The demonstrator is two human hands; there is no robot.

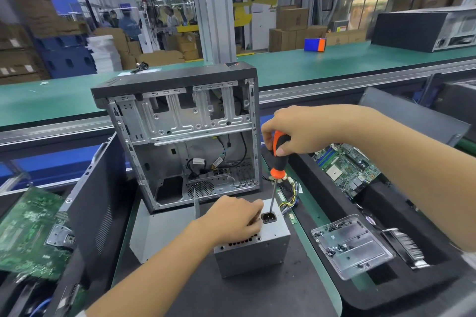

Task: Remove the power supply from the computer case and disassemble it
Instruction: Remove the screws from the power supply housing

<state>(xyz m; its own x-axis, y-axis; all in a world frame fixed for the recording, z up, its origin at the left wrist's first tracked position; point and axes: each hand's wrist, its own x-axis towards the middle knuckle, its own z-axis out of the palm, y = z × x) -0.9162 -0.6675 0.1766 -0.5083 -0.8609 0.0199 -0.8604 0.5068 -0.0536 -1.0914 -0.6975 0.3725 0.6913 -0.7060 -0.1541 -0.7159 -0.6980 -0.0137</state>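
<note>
The grey metal power supply [253,252] stands on the black mat in front of the open computer case [180,136], outside it. Its cable bundle [291,195] trails off to the right. My left hand [231,219] rests on top of the power supply with curled fingers holding it steady beside the black power socket [269,217]. My right hand [296,131] grips the orange and black screwdriver [278,159] upright. The screwdriver's tip touches the top face at the socket's edge. The case stands upright with its side open, and a few loose wires show inside.
A clear plastic tray [353,247] with several small screws sits at the right. A green motherboard [345,167] lies in a black foam bin behind it. Another circuit board [31,229] and a dark side panel [95,193] are on the left. A green conveyor belt [334,62] runs behind.
</note>
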